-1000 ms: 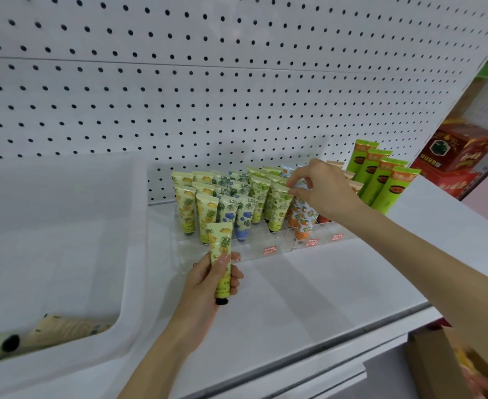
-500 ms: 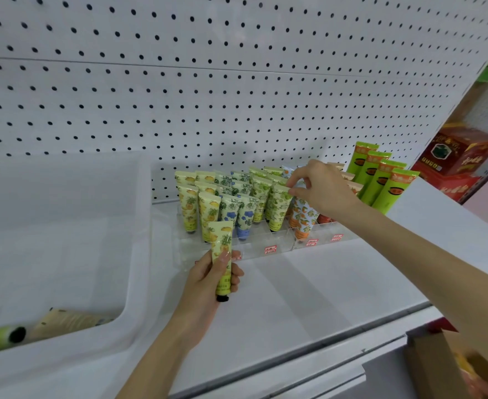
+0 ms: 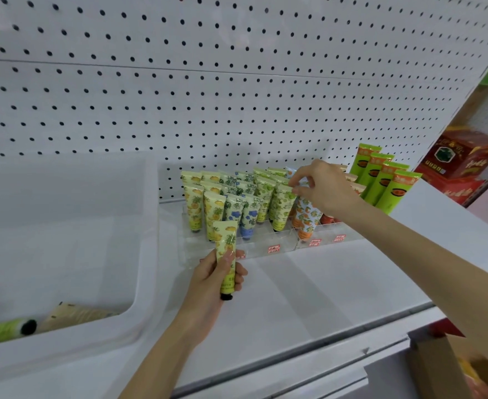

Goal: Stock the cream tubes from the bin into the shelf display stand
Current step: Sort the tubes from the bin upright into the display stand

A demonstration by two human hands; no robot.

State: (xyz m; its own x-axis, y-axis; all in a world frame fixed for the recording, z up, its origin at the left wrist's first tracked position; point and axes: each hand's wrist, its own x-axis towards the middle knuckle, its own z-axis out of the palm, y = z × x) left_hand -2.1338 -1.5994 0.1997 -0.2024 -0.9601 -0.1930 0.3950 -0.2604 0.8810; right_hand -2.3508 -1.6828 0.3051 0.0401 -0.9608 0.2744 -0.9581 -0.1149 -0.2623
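The left hand [image 3: 208,283] has its fingers [image 3: 238,273] wrapped round a pineapple tube [image 3: 225,240], held cap down just before the stand [image 3: 254,246], likely bound for a front slot. The right hand's [image 3: 327,188] fingers pinch an orange tube [image 3: 306,217], seemingly seating it upright. Spare tubes [image 3: 6,331] lie in the bin [image 3: 142,254], well left of them.

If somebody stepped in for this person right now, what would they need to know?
Left hand grips a pineapple-print tube, cap down, in front of the display stand.
Right hand appears to pinch the top of an orange-print tube standing in the stand.
Done: stocked tubes fill several rows.
Left: seat both tubes, then fetch the remaining tubes lying in the bin.
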